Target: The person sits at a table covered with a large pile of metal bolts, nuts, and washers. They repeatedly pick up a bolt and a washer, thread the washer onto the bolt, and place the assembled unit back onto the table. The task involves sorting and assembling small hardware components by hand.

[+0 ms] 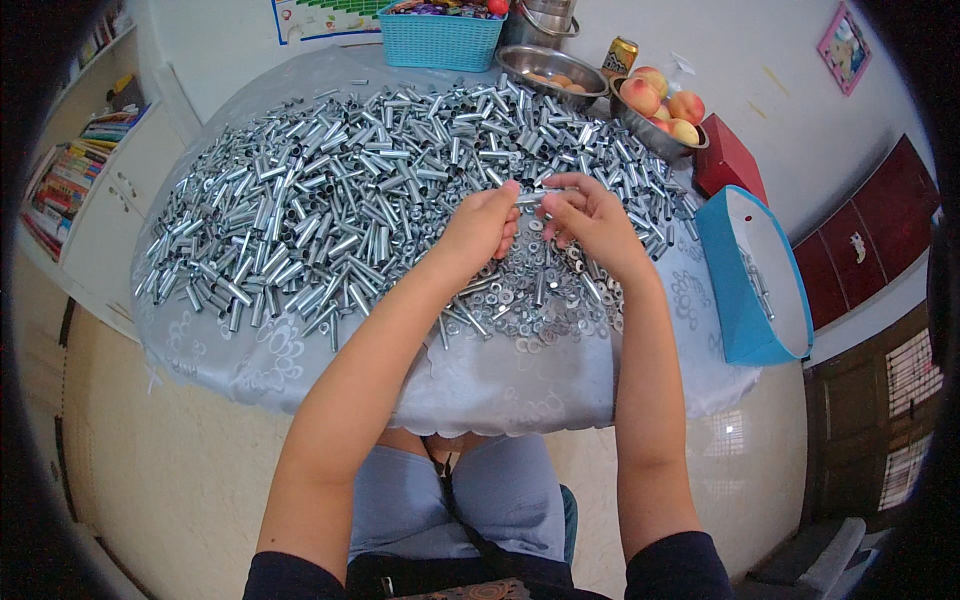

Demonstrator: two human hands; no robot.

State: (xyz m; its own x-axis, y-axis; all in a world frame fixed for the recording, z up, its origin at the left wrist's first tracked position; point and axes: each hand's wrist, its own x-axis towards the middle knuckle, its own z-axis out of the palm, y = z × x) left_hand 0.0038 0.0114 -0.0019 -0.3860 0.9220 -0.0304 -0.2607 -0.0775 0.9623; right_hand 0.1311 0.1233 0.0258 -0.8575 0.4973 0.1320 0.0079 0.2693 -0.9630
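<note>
Before me a large heap of silver metal sleeves [290, 190] covers much of the table. At the heap's near right lie many flat washers [530, 325] and small nuts, with a few bolts among them. Over this part my left hand [482, 222] is closed, pinching one end of a slim metal sleeve bolt [530, 199] held roughly level. The thumb and curled fingers of my right hand [592, 222] close on its other end. Fingers cover both ends of the piece, so its details are hidden.
A blue fabric bin [722, 275] holding several bolts [757, 285] stands at the right. Behind the heap are a blue basket [440, 42], a metal bowl of eggs [515, 65], a bowl of peaches [640, 128], a can [619, 57] and a red box [730, 160].
</note>
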